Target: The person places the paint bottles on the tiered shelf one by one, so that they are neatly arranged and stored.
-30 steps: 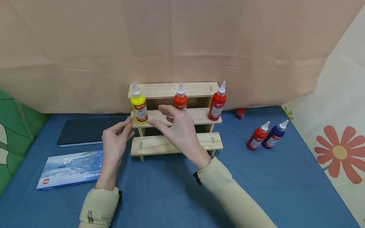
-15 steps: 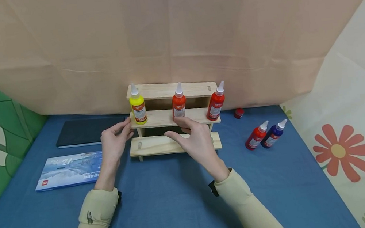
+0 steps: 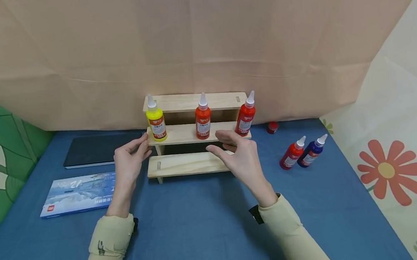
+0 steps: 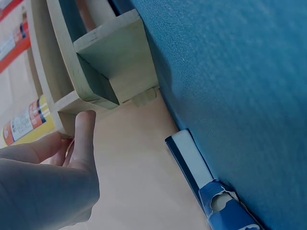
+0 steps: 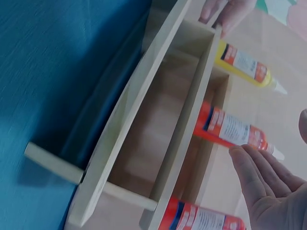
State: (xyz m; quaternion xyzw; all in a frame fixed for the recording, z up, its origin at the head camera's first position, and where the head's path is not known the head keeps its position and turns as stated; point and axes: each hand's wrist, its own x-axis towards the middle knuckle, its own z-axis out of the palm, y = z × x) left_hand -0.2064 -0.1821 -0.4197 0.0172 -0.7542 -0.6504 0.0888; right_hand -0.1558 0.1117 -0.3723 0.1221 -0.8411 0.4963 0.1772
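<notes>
Left hand (image 3: 129, 165) pinching the rack (image 3: 183, 134), right hand (image 3: 244, 156) spread and empty, I judged three bottles (image 3: 203, 123) just beyond them placed on its middle step, two bottles (image 3: 293, 155) farther right probably remaining.

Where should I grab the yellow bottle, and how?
I'd hold the yellow bottle round its wide body, not the thin white nozzle. Come from the front right: it stands upright, with a gap before the middle red bottle, and the left hand crowds its left.
</notes>
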